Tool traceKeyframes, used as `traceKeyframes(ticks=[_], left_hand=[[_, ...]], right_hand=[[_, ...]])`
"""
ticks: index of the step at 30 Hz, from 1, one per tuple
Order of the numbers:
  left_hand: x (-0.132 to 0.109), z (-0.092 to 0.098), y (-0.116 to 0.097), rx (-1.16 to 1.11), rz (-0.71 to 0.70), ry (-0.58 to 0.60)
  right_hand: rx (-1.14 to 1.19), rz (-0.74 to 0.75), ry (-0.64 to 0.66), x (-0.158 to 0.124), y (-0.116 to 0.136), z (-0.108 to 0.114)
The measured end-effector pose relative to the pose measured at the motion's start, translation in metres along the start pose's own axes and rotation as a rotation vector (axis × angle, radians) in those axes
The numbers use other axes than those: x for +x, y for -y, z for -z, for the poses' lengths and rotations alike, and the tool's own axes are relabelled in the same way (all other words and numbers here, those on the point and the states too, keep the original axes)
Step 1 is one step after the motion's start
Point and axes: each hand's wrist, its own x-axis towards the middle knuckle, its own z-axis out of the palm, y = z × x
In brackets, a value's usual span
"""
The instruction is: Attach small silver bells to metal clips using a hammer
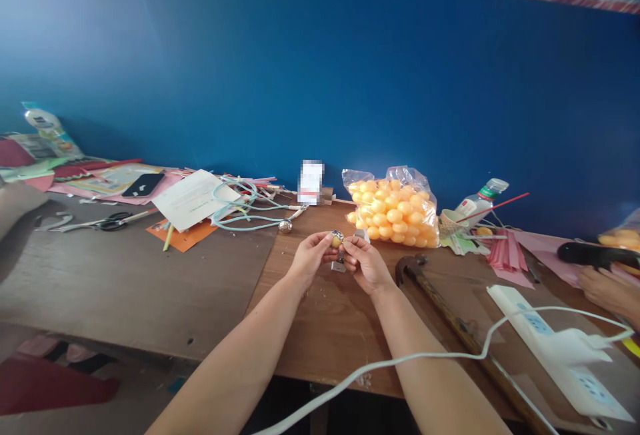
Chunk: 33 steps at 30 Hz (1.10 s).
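Both hands meet over the brown table (295,342) at a small shiny ball (337,238), silver with a yellow part. My left hand (311,255) pinches it from the left with thumb and fingers. My right hand (367,263) is closed at its right side, fingertips pressed together at the ball's edge; whether they grip the ball itself or some small part on it is too small to tell. Just under the fingers shows a small pale block-like thing (339,266), partly hidden. A similar silver ball (285,226) lies on the table to the left.
Behind my hands sits a clear bag of orange balls (395,215). To the right are a hammer (440,302), a white power strip (555,348) with a cable crossing my right forearm, and a bottle (483,202). Scissors (113,222), papers and pale-blue cords (250,205) lie left. Other people's hands show at both edges.
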Motion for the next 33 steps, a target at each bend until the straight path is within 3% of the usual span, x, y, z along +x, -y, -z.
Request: traceKeyframes(ticks=[33], left_hand=[[-0.0055, -0.0045, -0.0049, 0.098, -0.069, -0.007]], right_hand=[[-0.004, -0.025, 0.003, 0.0010, 0.0004, 0.0013]])
